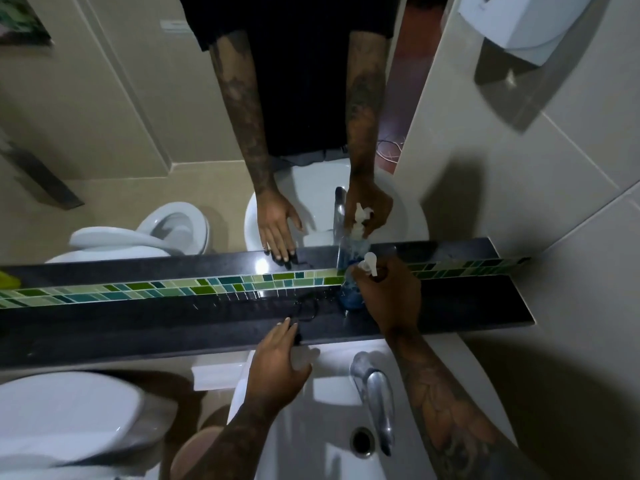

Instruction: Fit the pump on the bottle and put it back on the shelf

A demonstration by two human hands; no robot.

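Head view: right hand point(388, 292) grips pumped bottle point(350, 296), seemingly on shelf point(467, 306); left hand point(277, 368) open, empty.

Blue bottle point(350, 296) w/ white pump point(367, 265), black shelf point(173, 327), green-teal mosaic tile strip point(173, 289), white sink point(304, 427)

My forearms are bare and covered in dark tattoos above my left hand point(277, 362) and right hand point(391, 292).
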